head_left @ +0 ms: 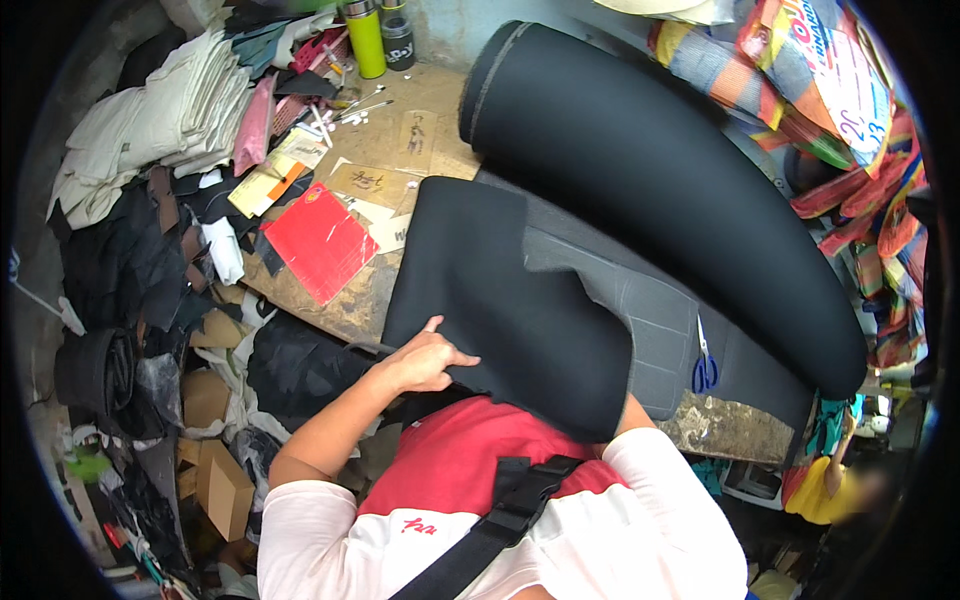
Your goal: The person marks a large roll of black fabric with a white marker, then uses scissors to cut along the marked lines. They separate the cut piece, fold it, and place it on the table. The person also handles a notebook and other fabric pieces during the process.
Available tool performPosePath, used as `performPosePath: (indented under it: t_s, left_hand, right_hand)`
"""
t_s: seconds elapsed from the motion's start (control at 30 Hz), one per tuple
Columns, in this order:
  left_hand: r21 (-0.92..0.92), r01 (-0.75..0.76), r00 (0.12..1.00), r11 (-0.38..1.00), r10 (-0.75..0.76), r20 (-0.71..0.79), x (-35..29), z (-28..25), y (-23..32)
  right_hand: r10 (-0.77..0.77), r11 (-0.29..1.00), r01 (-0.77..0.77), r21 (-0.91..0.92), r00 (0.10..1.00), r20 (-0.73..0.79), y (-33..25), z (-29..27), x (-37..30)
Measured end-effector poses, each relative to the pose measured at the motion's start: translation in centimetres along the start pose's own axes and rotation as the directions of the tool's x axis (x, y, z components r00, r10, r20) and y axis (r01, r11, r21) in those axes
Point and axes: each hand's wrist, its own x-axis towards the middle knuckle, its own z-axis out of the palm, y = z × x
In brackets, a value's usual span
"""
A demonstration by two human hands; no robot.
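- At the left, beyond the table's left end, I see a pile of folded white cloth (165, 115), and below it many dark fabric scraps (125, 255).
- A red folder (320, 242) lies near the left corner of the worn wooden table (345, 285), with papers around it.
- At the far edge, by the wall, a yellow-green bottle (366, 42) stands beside a dark cup (397, 45).
- The left hand (425, 360) rests at the near side of the black fabric sheet (500, 290). Two of its fingers are stretched apart; whether the others grip, I cannot tell.
- This sheet lies across the table's near edge, and its lower part is against the person's shirt (470, 450).
- The right hand is hidden by the sheet; only the right forearm (633, 416) shows, so I cannot tell its fingers.
- Partly under the sheet is a grey panel (650, 320) with pale lines.
- Blue-handled scissors (704, 368) lie just beside this panel, toward the near right corner.
- A thick black roll (650, 180) lies along the far side.
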Motion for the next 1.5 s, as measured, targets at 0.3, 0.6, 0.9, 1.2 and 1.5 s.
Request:
performPosePath:
  t_s: [0.3, 0.6, 0.9, 1.2, 1.5]
  left_hand:
    - [0.068, 0.084, 0.982, 0.994, -0.094, 0.162, -0.3, 1.4, -2.7]
    - [0.062, 0.037, 0.992, 0.997, -0.044, 0.122, -0.1, 1.4, -2.6]
    - [-0.615, 0.273, 0.608, 0.739, -0.628, -0.485, -2.5, -2.1, -5.0]
    - [-0.393, 0.468, 0.513, 0.791, -0.606, -0.609, -2.5, -4.9, -8.8]
    - [-0.072, 0.747, 0.411, 0.661, -0.544, -0.732, -3.4, -4.1, -16.5]
  right_hand:
    - [0.802, 0.595, -0.605, 0.528, 0.487, -0.346, -3.1, -20.9, -1.6]
    - [0.343, 0.866, -0.359, -0.348, 0.933, -0.111, -9.2, -10.9, -0.8]
    - [0.373, 0.829, -0.287, -0.480, 0.923, 0.093, -5.4, -6.0, -3.4]
    - [0.340, 0.814, -0.253, -0.522, 0.937, 0.076, -6.4, -4.8, -3.8]
    - [0.382, 0.790, -0.290, -0.541, 0.922, 0.063, -6.1, -4.8, -4.3]
